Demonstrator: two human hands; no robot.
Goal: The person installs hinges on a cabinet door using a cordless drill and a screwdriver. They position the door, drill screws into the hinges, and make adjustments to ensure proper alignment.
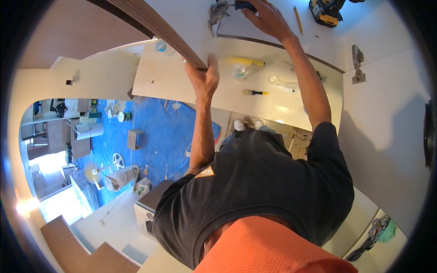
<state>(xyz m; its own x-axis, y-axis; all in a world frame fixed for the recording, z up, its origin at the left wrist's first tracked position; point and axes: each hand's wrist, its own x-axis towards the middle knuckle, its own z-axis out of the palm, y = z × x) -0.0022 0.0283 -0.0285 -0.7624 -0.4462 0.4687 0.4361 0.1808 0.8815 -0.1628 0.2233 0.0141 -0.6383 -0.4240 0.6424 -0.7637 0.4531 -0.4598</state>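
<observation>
My left hand [203,78] is closed round the lower end of a cabinet door [190,22], which has a brown wood-grain edge and a white inner face. My right hand [269,22] reaches up into the white cabinet and grips the dark handle of a screwdriver [246,6]. The screwdriver's shaft points left at a metal hinge [217,17] on the door's inner side. Whether the tip sits in a screw is too small to tell. To the right of that hand a yellow pencil [298,20] lies on the cabinet's white board.
A yellow-and-black cordless drill [326,12] lies inside the cabinet; another hinge [358,63] is on the right panel. Below, the pale counter [177,86] bears a paintbrush [256,92], a yellow tube [246,61] and a jar [241,72]. Blue sheeting [159,132] covers the floor at left.
</observation>
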